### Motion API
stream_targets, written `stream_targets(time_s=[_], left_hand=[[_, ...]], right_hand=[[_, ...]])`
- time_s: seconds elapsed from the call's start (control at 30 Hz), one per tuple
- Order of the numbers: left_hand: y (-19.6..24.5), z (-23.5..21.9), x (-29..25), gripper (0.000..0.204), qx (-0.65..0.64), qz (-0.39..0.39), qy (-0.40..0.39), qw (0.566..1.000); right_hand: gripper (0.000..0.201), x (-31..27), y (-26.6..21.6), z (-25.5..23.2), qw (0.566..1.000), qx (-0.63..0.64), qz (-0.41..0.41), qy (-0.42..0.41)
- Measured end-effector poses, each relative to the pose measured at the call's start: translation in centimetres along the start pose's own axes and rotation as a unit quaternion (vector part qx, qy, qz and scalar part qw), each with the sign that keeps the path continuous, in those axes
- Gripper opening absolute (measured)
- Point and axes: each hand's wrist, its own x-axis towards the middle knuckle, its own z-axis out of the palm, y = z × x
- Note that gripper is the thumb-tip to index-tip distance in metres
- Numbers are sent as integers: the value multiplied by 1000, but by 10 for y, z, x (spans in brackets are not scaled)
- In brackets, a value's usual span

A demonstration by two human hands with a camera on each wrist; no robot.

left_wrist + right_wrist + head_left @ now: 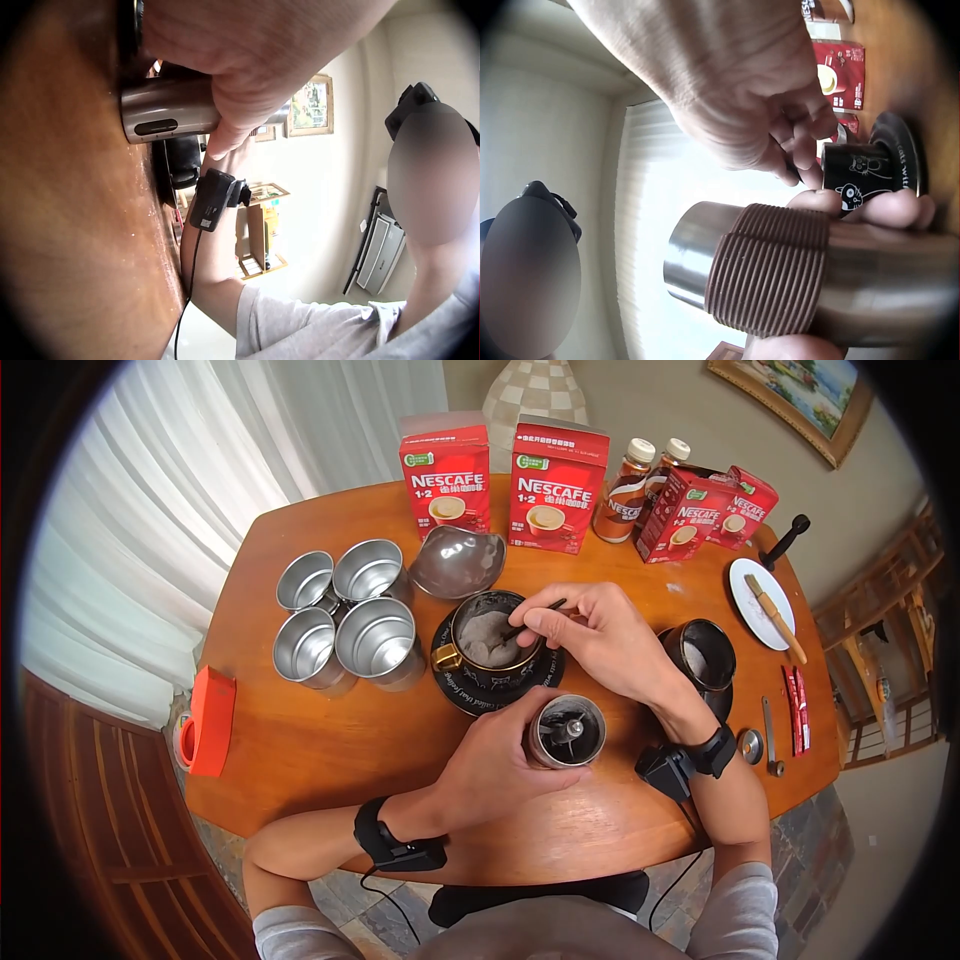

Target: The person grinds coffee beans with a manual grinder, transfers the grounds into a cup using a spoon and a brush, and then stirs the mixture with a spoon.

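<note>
A steel grinder body (567, 732) with a ribbed brown band (769, 270) stands upright on the table, its top uncovered and a shaft visible inside. My left hand (490, 765) is wrapped round it. My right hand (600, 635) pinches a thin dark handle (548, 608) whose lower end is in the black cup (503, 666), among grey powder (484, 636). That cup has a gold handle and sits on a black saucer (455, 685). In the right wrist view the cup (855, 166) shows a cat drawing.
Several steel cups (376, 638) and a dark bowl (458, 563) stand left of the cup. Red boxes (556, 490) and bottles (627, 495) line the back. A second black cup (708, 660), a white plate (750, 598) with a brush, and red sachets (797, 710) lie right; an orange object (212, 722) stands left.
</note>
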Motion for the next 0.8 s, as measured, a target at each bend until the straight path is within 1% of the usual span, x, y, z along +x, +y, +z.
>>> stream_targets(time_s=[0.2,0.3,0.4,0.5,0.7,0.8], left_hand=[[-2,0,0,66,3,11,2,1000],[-2,0,0,66,8,15,5,1000],[-3,0,0,66,9,19,5,1000],[-2,0,0,65,11,19,5,1000],[-3,0,0,64,4,19,4,1000],[-5,1,0,64,6,21,5,1000]], right_hand=[[24,-1,-1,-3,1000,20,-5,21],[23,-1,-6,-9,999,16,10,33],[24,-3,-11,-13,998,44,12,46],[24,-4,-14,-18,997,59,-11,46],[22,-7,-20,-27,996,75,17,54],[22,-5,-15,-24,996,62,15,61]])
